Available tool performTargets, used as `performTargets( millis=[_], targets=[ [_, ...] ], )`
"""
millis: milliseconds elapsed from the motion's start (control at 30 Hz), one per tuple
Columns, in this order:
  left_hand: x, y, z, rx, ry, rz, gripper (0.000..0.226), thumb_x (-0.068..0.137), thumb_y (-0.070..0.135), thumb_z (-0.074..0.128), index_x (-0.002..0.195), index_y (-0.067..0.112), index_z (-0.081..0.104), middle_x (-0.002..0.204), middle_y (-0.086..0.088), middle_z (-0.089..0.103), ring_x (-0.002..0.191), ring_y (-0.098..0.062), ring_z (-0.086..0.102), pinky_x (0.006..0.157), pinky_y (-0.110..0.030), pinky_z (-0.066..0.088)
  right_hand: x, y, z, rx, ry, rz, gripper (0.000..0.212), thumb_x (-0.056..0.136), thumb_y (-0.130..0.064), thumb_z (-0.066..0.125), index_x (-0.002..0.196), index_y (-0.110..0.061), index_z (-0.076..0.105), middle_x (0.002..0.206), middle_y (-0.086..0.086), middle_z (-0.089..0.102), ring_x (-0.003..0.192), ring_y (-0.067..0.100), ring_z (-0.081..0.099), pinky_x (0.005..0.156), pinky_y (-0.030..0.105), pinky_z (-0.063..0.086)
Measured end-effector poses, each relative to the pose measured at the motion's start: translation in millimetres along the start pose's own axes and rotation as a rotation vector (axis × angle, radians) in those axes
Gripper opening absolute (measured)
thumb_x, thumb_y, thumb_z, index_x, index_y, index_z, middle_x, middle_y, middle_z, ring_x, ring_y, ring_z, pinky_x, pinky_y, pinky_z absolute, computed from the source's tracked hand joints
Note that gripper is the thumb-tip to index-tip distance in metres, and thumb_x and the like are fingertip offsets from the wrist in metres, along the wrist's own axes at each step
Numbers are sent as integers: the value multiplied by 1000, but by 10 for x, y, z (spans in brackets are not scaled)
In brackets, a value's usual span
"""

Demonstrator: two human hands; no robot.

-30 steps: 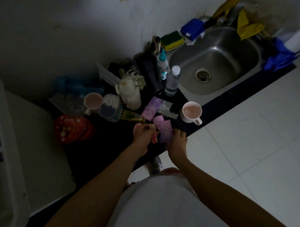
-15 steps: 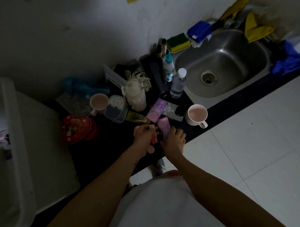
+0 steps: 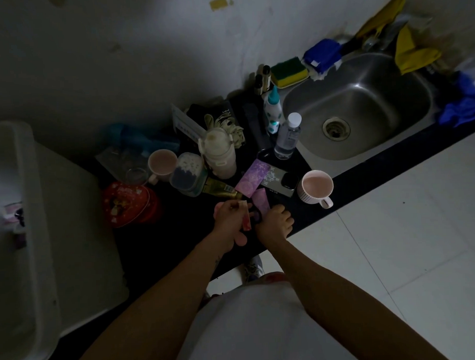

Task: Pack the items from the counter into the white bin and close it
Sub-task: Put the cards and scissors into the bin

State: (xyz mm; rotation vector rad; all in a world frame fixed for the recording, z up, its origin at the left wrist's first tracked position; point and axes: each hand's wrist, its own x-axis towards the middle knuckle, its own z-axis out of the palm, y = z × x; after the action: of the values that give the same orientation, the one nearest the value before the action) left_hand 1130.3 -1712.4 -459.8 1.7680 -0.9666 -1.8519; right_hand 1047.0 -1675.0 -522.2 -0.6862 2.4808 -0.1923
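Step in hand: gathering the small flat items from the desk point(image 3: 166, 249) for the white bin point(image 3: 36, 240); the striped mug point(image 3: 316, 187) serves as reference. The left hand point(image 3: 230, 219), left of the mug and nearer the desk's front edge, has its fingers curled round a pink-red packet point(image 3: 246, 223); the right hand point(image 3: 275, 221) lies between the left hand and the mug, fingers bent down onto the desk just beside a small purple packet point(image 3: 260, 199); whether it pinches anything cannot be told in the dim light. The white bin stands open far left of the mug, well apart. Recommended: slide the small purple packet toward the desk edge and lift it flat; stack it against the packet in the left hand; collect the larger purple packet point(image 3: 251, 179), left of the mug, in the same pass; carry low past the red tin point(image 3: 126, 202), farther left of the mug.
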Motion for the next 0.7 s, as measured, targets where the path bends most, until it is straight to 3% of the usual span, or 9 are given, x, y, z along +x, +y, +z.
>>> performTargets(
  millis=[67, 233, 333, 433, 533, 700],
  targets=[
    [12, -10, -3, -14, 6, -3, 16, 96, 9, 52, 90, 15, 65, 91, -7, 71, 88, -23, 72, 83, -45, 56, 21, 3, -12, -9, -36, -29, 58, 84, -43, 66, 120, -4, 43, 127, 19, 47, 118, 37, 45, 98, 42, 39],
    [23, -21, -26, -35, 2, -10, 15, 94, 8, 52, 97, 16, 64, 104, -2, 70, 88, -19, 72, 71, -34, 55, 59, 122, -82, 105, -203, -150, 45, 90, -27, 60, 123, -2, 41, 130, 20, 34, 118, 41, 36, 98, 45, 36],
    [24, -5, -63, -67, 4, -23, 13, 95, 9, 54, 94, 21, 60, 108, -3, 69, 92, -20, 71, 74, -36, 55, 45, 195, -128, 188, -212, -205, 36, 90, -13, 55, 119, 3, 42, 129, 22, 33, 118, 42, 37, 97, 46, 36],
    [27, -6, -97, -91, 23, -29, 11, 95, 9, 55, 95, 20, 59, 109, -6, 69, 90, -20, 71, 70, -33, 56, 60, 265, -185, 376, -173, -180, 17, 92, -9, 50, 104, 1, 46, 114, 22, 51, 103, 40, 54, 76, 40, 45],
    [35, -1, -120, -95, 30, -26, 8, 96, 10, 56, 96, 18, 59, 110, -7, 69, 92, -21, 70, 80, -42, 55, 71, 310, -250, 484, -108, -177, 9, 95, -17, 49, 96, -12, 42, 98, 10, 54, 87, 28, 57, 56, 28, 35],
    [35, 51, -140, -109, 26, -39, 18, 97, 13, 54, 115, 7, 55, 114, -9, 66, 99, -23, 67, 88, -48, 53, 80, 191, -310, 703, -142, -180, 10, 94, -15, 47, 102, -16, 42, 95, 8, 54, 82, 21, 56, 63, 33, 45]
  ],
)
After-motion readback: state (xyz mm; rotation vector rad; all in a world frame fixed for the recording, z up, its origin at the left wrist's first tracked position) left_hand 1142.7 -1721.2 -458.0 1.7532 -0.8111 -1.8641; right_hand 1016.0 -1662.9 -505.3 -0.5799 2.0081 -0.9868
